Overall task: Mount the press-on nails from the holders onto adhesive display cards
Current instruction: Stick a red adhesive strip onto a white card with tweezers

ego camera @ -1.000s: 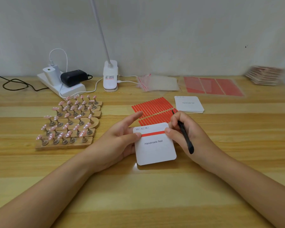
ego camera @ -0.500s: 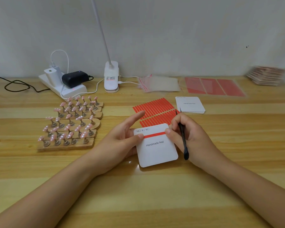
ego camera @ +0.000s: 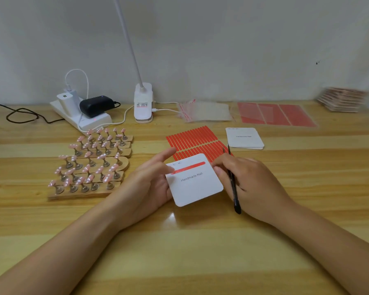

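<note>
Prep stage is where we're at, by our read: the white display card has a red adhesive strip stuck across its top, and no nail sits on it yet. Our left hand grips the card's left edge, thumb pressed on the strip's left end and index finger stretched out behind the card. Our right hand is just right of the card, fingers curled round a thin black tool with fingertips at the card's right edge near the strip's other end; whether they actually pinch the strip we can't tell. The press-on nails are all pink and still on their metal stands in the wooden holders, well to the left of the card. Next move, we reckon, is peeling the strip's red liner (if that's what it is), which calls for a fine pick at one end without lifting the glue, then fetching a nail. Writing-wise: the card reads "Handmade Nail", with small marks above the strip too blurry to read. Behind the card lies a sheet of red strips, and beyond its right a stack of spare cards with the same print, barely legible.
</note>
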